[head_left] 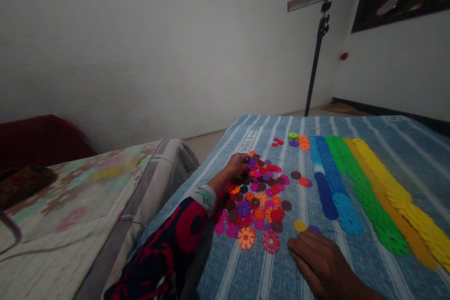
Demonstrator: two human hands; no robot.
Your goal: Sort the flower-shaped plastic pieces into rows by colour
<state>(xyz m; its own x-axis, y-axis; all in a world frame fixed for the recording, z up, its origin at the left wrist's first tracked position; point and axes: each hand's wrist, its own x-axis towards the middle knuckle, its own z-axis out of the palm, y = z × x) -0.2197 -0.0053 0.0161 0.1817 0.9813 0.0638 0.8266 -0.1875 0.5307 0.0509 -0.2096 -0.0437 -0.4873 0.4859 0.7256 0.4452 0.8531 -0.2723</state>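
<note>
My left hand [237, 166] reaches to the far left edge of a mixed pile of notched flower-shaped plastic discs [259, 197] in pink, red, brown, orange and purple. Its fingers are bent in a pinch beside a purple disc [251, 164]; whether that disc is in the grip is too small to tell. Near the front, my right hand [321, 262] rests on the striped blue cloth with its fingers folded together, their undersides hidden. Just beyond its knuckles lie a yellow disc [300, 226] and a partly covered purple disc [314, 229].
To the right, overlapping discs form long rows: blue [332, 168], green [369, 197], amber [383, 192] and yellow [397, 185]. Small groups, including orange discs [304, 143], lie at the back. A bed with a floral cover [87, 201] stands left; a lamp stand [316, 56] rises behind.
</note>
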